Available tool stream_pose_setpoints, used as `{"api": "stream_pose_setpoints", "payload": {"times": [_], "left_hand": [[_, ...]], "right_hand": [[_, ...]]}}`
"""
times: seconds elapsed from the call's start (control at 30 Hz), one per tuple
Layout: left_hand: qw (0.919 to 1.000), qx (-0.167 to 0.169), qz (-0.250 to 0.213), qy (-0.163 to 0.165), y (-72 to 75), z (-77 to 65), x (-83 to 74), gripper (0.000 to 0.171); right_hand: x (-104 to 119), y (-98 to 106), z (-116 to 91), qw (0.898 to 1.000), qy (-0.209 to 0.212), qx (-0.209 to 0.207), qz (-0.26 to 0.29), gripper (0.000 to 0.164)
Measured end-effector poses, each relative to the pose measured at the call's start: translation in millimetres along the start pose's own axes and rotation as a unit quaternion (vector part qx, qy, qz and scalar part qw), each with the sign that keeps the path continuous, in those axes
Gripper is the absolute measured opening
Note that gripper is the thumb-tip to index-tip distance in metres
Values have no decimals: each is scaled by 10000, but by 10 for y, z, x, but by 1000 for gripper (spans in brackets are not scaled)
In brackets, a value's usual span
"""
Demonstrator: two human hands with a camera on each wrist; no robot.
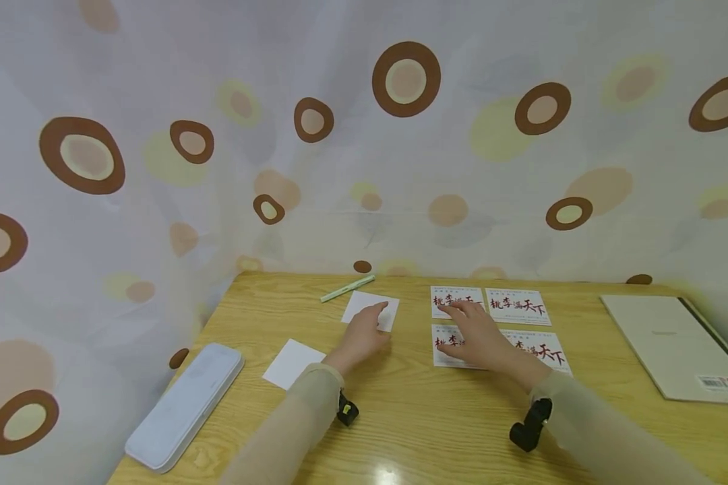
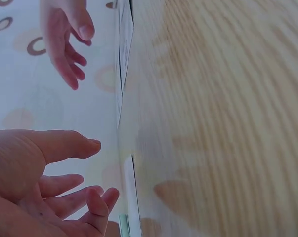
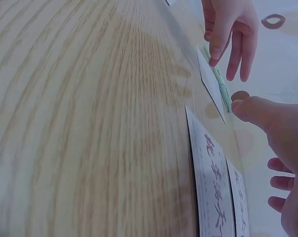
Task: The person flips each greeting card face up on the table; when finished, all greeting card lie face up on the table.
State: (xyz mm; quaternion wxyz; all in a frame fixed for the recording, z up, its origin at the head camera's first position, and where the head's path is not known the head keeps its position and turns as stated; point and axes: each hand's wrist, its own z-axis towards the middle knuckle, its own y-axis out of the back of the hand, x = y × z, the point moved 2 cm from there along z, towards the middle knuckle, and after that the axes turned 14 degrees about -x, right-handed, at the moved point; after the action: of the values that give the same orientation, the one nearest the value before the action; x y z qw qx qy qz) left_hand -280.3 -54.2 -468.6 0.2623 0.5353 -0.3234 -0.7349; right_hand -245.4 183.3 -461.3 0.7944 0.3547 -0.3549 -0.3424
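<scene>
My left hand (image 1: 362,338) hovers over a small white card (image 1: 354,304), fingers loosely bent and holding nothing. In the left wrist view, a gap shows between its thumb and fingers. A second white card (image 1: 290,362) lies nearer, partly behind the left forearm. My right hand (image 1: 484,339) is spread above the printed cards, also holding nothing. Those cards bear red characters: far left (image 1: 443,294), far right (image 1: 518,308), near left (image 1: 445,356) and near right (image 1: 549,353). The right hand and wrist hide parts of the two left cards and the near right card.
A light green pen (image 1: 347,288) lies behind the far white card. The pale case (image 1: 185,407) sits at the table's left edge. On the right is a flat beige pad (image 1: 673,343) with a barcode label. A dotted curtain (image 1: 352,155) hangs behind the wooden table (image 1: 418,424).
</scene>
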Motion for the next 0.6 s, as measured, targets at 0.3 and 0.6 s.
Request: {"api": "stream_pose_setpoints", "payload": {"times": [0.3,0.6], "left_hand": [[9992,-68,-219,327,258,-5,181,66],[9974,-226,-110,678,425,-21,421,67]], "right_hand": [[93,-124,118,9994,-198,167,249,70],[183,-273,222,9997,-176,111,91,70]]}}
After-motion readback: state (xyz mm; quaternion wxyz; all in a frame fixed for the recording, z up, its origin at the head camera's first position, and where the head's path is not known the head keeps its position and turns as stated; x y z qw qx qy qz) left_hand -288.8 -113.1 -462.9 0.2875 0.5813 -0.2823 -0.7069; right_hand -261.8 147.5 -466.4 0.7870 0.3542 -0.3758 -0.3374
